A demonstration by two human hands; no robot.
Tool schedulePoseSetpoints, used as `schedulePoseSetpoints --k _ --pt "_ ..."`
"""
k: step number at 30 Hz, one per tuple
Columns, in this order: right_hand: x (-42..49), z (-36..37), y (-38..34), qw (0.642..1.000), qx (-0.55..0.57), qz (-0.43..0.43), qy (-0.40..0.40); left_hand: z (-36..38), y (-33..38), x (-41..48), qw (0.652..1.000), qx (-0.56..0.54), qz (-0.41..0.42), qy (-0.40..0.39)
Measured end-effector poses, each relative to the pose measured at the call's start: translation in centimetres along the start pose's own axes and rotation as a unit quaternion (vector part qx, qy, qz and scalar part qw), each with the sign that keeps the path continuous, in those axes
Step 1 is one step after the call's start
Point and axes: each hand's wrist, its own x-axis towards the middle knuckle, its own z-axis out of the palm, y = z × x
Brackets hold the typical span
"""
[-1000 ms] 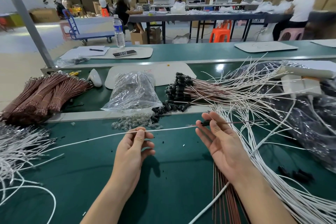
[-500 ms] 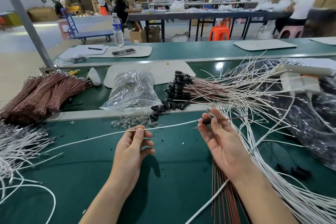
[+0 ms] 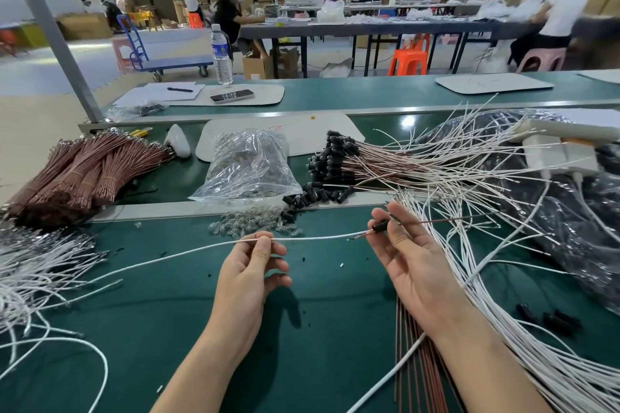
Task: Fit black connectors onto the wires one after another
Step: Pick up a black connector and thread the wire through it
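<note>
My left hand [image 3: 250, 266] pinches a long white wire [image 3: 312, 239] between thumb and forefinger; the wire runs off to the left across the green mat. My right hand [image 3: 407, 255], palm up, pinches a small black connector [image 3: 379, 227] on a thin brown wire [image 3: 453, 217] that trails right. The white wire's stripped end almost meets the connector. Loose black connectors [image 3: 317, 194] lie just beyond my hands. Behind them is a fan of brown and white wires fitted with connectors [image 3: 330, 157].
A clear bag of small parts [image 3: 250, 166] and spilled clear pieces [image 3: 250, 223] sit ahead. Brown wire bundles [image 3: 80, 173] lie far left, white wires [image 3: 37, 265] at left and a large white wire heap [image 3: 523, 329] at right. Brown wires [image 3: 414, 355] run under my right forearm.
The white wire's tip has moved right, closing on the connector in my right hand. My right hand has risen slightly. The camera has shifted a little.
</note>
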Motion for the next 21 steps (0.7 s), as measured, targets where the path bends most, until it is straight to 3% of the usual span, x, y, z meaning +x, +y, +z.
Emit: schedulePoseSetpoints --k 10,21 --pt "-0.3 0.5 0.0 0.999 -0.038 -0.011 0.024 0.0 0.0 0.0 1.000 -0.007 -0.002 -0.008" --pt "-0.6 1.0 0.3 0.999 0.027 0.026 0.009 0.0 0.1 -0.2 1.000 -0.026 0.005 -0.002"
